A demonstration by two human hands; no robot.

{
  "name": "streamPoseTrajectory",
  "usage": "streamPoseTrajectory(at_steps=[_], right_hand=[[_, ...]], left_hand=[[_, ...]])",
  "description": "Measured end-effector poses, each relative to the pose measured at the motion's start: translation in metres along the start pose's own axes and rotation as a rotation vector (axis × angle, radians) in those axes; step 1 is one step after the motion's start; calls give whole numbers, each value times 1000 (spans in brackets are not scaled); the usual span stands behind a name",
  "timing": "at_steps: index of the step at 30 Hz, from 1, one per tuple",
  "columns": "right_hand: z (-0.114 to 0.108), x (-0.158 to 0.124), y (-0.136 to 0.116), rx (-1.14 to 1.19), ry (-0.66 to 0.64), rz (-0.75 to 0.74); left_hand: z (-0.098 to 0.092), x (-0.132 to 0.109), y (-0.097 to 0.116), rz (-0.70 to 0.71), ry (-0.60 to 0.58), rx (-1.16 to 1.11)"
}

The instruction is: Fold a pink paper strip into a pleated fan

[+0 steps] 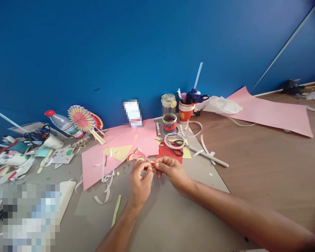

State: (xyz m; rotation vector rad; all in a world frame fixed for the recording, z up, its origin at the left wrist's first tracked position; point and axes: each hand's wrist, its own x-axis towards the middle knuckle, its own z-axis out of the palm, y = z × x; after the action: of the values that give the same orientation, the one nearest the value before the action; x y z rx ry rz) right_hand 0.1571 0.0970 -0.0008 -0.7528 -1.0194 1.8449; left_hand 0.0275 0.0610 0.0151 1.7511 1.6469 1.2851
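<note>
Both hands meet over the front of the grey mat. My left hand [141, 180] pinches a small pleated paper fan [136, 154], pink, yellow and red, near its gathered end. Thumb and fingers of my right hand [170, 171] are closed on that same gathered red end, touching the left fingertips. The fan's pleats spread up and to the left of my fingers. Just beyond lie a red paper sheet [165, 150], scissors [177, 142] and a roll of clear tape [174, 140]. Pink paper sheets [94, 164] lie behind and left of my hands.
At the back stand a lidded jar [169, 105] and a paper cup [186, 111] with tools. A pale stick [217, 159] lies at right. Finished-looking paper fans [81, 119] lean beside a bottle [60, 122]. White strips [105, 197] and a yellow strip [116, 210] are scattered about.
</note>
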Motion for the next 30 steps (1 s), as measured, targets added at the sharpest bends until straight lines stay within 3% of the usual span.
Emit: streamPoseTrajectory(at_steps=[7,14,18,24,30], right_hand=[[0,0,-2,-36,-8,11],[0,-3,-2,-311,-14,-140],[0,-5,0,-473,46,-212],[-1,-2,3,-223,-16,-121],[-3,1,3,-180,4,-94]], left_hand=[[-2,-1,-11,-175,-107,-214],[-2,-1,-5,-160,-111,-223],[-2,-1,-2,-170,-123,-229],[-2,-1,-2,-218,-123,-331],[-4,-1,1,-264,-107,-376]])
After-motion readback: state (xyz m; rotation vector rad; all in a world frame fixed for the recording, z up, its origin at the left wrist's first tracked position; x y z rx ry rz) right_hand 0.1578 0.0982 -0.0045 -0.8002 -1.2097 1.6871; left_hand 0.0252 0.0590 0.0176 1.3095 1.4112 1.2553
